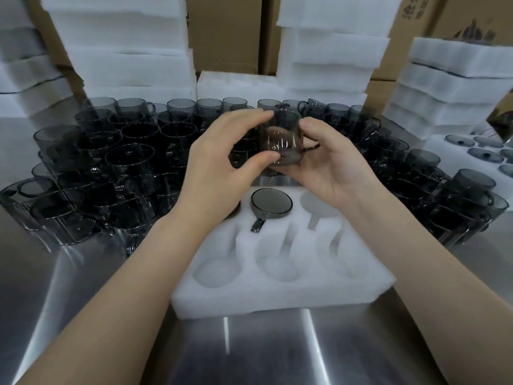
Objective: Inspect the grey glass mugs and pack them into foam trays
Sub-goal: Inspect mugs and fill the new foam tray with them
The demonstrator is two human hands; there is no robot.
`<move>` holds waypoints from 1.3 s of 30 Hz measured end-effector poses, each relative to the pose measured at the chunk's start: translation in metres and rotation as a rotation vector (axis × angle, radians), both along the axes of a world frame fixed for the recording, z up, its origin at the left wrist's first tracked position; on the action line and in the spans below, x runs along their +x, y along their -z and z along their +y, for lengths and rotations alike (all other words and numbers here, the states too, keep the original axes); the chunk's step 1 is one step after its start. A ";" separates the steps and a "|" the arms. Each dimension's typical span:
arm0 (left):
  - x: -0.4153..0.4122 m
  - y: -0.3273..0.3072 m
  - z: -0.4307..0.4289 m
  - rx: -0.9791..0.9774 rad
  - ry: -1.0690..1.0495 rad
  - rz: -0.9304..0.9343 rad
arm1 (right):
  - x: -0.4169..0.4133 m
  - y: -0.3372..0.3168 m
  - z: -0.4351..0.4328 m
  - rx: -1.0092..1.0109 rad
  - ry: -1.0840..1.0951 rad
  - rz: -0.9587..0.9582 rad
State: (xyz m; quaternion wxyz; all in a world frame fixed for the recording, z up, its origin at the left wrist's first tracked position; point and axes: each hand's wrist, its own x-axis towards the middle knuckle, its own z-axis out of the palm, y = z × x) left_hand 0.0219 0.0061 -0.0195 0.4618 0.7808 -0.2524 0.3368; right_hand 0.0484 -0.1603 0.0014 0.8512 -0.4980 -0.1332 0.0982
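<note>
Stage: inspection | held mug [281, 140] is gripped above the foam tray [277, 298] by curled fingers of left hand [222, 165] and right hand [330, 170] | Done: one packed mug [271, 203] is seated in the back row | Left: four pockets are seen empty; many loose mugs [125, 162] are massed behind.

One wide head-worn camera looks forward and down, close over the shiny steel bench [69, 301], toward brown cardboard boxes [224, 31].

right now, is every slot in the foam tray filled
No, the foam tray has three empty near slots and a packed mug behind them.
</note>
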 end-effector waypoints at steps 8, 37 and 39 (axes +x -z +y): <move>0.004 0.002 0.002 -0.142 0.069 0.191 | -0.001 -0.001 -0.007 -0.069 -0.031 -0.004; 0.007 0.004 0.002 0.056 -0.013 0.428 | -0.030 -0.029 -0.025 -1.617 0.002 -0.262; 0.007 0.003 0.003 0.061 -0.012 0.427 | -0.029 -0.025 -0.025 -1.632 -0.044 -0.267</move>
